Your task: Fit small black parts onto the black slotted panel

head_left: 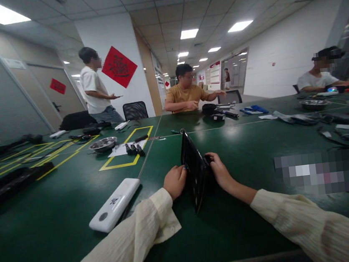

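A thin black panel with a glossy face (194,170), like a small screen or tablet, stands on edge and tilted in front of me. Its exact kind I cannot make out. My left hand (176,181) is closed at its left face, with a tiny bit of blue showing by the thumb. On the other side, my right hand (220,171) grips a dark part at the back of the panel, and its fingertips are partly hidden. To the left of my left hand lies a white power-bank-like block (115,205) marked with a number.
A metal bowl (103,144), a white paper (123,149) and small black parts (134,149) are at the left. Black tools (218,111) lie before a seated person (185,89). Cables (348,138) and another bowl (314,104) are at the right of the green table (245,232).
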Demonstrator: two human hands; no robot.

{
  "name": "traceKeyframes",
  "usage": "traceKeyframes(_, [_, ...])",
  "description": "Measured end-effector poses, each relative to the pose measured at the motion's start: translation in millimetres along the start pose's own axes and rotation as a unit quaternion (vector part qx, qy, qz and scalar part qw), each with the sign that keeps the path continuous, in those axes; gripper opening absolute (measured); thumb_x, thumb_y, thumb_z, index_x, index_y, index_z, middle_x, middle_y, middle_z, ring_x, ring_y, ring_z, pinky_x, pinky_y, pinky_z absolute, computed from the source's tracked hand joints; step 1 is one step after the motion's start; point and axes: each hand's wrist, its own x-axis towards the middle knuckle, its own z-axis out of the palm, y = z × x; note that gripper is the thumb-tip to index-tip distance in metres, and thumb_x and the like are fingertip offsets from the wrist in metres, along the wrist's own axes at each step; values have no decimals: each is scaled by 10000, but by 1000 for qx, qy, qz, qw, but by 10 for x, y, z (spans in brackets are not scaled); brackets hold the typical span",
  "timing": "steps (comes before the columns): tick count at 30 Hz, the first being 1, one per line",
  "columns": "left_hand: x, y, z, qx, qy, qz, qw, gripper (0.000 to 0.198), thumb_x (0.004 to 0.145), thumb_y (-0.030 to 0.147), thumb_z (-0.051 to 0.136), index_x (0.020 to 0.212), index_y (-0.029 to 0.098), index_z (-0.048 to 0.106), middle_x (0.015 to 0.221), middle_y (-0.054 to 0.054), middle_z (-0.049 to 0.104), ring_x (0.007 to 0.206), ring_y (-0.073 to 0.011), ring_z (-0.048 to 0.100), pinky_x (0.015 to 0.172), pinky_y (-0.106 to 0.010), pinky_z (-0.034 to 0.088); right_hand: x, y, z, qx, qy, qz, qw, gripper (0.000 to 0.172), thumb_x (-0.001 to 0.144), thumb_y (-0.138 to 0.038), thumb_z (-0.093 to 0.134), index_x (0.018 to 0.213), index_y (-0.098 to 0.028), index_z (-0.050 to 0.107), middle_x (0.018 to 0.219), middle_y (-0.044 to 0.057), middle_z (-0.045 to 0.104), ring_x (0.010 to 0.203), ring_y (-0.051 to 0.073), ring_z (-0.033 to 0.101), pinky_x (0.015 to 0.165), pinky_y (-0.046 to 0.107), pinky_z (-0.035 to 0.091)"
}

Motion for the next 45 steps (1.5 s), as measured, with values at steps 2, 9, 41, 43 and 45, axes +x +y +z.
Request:
traceKeyframes(2, [0, 7, -5, 2, -2, 6, 1000, 426, 908, 318, 216, 811, 169, 603, 778, -71, 618, 806, -185, 575, 754, -285, 415, -6, -11, -1, 4, -2, 5, 1000, 352, 754, -284, 367, 1089, -206, 441, 967, 46, 528, 910, 193, 513, 809, 347, 419])
traceKeyframes(9, [3, 49, -16, -71, -5, -25, 997, 396, 919, 326, 210, 762, 182, 543, 719, -40, 608, 706, -158, 574, 664, -248, 405, -23, -55, -3, 6, -7, 15, 1000, 363, 750, -295, 367, 1097, -209, 433, 994, 56, 517, 927, 201, 511, 791, 350, 429])
traceKeyframes(41, [60, -82, -100, 98, 25, 162, 982, 428, 926, 280, 194, 720, 161, 550, 681, -64, 568, 734, -171, 519, 738, -300, 428, -7, -11, -1, 10, -7, 5, 1000, 364, 746, -310, 373, 1088, -205, 436, 996, 58, 526, 912, 203, 512, 765, 342, 425])
traceKeyframes(43, [50, -70, -79, 86, 19, 119, 989, 447, 930, 314, 194, 694, 169, 546, 667, -55, 559, 707, -165, 527, 696, -289, 425, -8, -17, 2, 9, -6, 0, 1000, 354, 748, -301, 375, 1083, -205, 438, 983, 55, 529, 915, 203, 512, 771, 344, 425])
traceKeyframes(45, [44, -59, -63, 81, 26, 79, 993, 421, 928, 341, 213, 716, 174, 536, 667, -47, 553, 691, -164, 535, 668, -282, 420, -11, -27, 3, 8, -4, -1, 1000, 345, 752, -295, 373, 1079, -206, 439, 975, 53, 526, 918, 202, 511, 780, 346, 422])
